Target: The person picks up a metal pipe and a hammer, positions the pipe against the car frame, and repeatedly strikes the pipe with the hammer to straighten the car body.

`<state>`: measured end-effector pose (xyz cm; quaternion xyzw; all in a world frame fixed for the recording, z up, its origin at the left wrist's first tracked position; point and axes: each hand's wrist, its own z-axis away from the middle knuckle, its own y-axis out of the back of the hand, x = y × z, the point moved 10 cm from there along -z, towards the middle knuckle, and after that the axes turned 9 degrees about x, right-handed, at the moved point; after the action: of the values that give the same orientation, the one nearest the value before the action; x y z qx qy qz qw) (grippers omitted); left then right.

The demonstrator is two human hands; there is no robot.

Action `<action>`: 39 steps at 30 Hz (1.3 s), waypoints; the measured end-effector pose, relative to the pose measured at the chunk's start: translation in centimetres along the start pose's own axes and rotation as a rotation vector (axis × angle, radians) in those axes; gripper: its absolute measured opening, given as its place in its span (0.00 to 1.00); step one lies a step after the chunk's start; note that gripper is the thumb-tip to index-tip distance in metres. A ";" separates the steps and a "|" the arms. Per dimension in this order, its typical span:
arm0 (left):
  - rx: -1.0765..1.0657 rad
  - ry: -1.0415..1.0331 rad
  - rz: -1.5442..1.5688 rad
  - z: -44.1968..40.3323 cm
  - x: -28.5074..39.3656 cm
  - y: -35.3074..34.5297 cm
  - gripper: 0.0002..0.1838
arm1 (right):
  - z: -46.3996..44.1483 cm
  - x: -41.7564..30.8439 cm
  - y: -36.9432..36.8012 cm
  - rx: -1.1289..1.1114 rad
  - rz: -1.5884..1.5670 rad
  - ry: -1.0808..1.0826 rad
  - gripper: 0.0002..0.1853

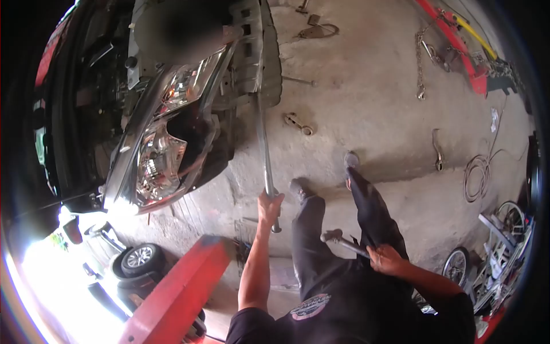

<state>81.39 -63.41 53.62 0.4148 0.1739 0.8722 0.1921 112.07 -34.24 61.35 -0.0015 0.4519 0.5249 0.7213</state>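
Silvery metal forms the long bar (265,155) that the left hand (269,207) grips near its lower end, fingers wrapped round the shaft, with a short stub showing below the fist. From there the bar runs up and forward, past the headlight (161,161), to the grey panel (250,74) at the vehicle's front; whether it touches that panel is hard to tell. Well apart from the left, the right hand (387,259) is closed round the handle of a hammer (353,246), whose head points toward the left hand. Ahead on the concrete floor (366,97) lies a metal hook (298,123).
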 end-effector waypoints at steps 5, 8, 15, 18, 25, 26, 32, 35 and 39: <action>-0.060 -0.078 0.044 -2.7 -1.6 0.4 0.12 | 3.1 -2.6 -7.1 -0.003 -0.471 -0.263 0.28; -0.080 -0.114 0.034 -3.4 -2.1 0.7 0.12 | 3.1 -4.3 -7.8 0.003 -0.392 -0.312 0.25; -0.065 -0.089 -0.122 -3.9 -1.8 1.7 0.09 | -2.3 -3.8 -4.2 0.377 0.066 -0.086 0.16; -0.044 -0.009 -0.025 -3.5 -0.8 1.5 0.08 | -1.5 -1.7 -5.2 0.265 -0.060 -0.154 0.15; -0.046 0.055 0.120 -3.4 0.4 -2.7 0.09 | 2.5 0.5 -8.2 -0.020 -0.220 -0.241 0.20; -0.023 0.046 0.111 -3.9 0.3 -2.8 0.08 | 3.0 0.8 -8.6 -0.033 -0.241 -0.245 0.21; 0.063 -0.027 -0.095 -5.9 1.5 -1.0 0.09 | 5.6 2.0 -8.0 -0.048 -0.543 -0.291 0.28; 0.149 -0.080 -0.190 -7.4 0.9 1.1 0.09 | 2.0 4.6 -4.3 0.007 -0.720 -0.288 0.28; 0.166 -0.129 -0.203 -10.1 -0.6 2.3 0.12 | -9.5 11.0 -3.0 0.178 -0.879 -0.345 0.25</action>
<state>73.34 -67.14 48.32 0.4646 0.2737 0.8025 0.2553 108.65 -31.78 47.11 -0.0436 0.3256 0.1221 0.9366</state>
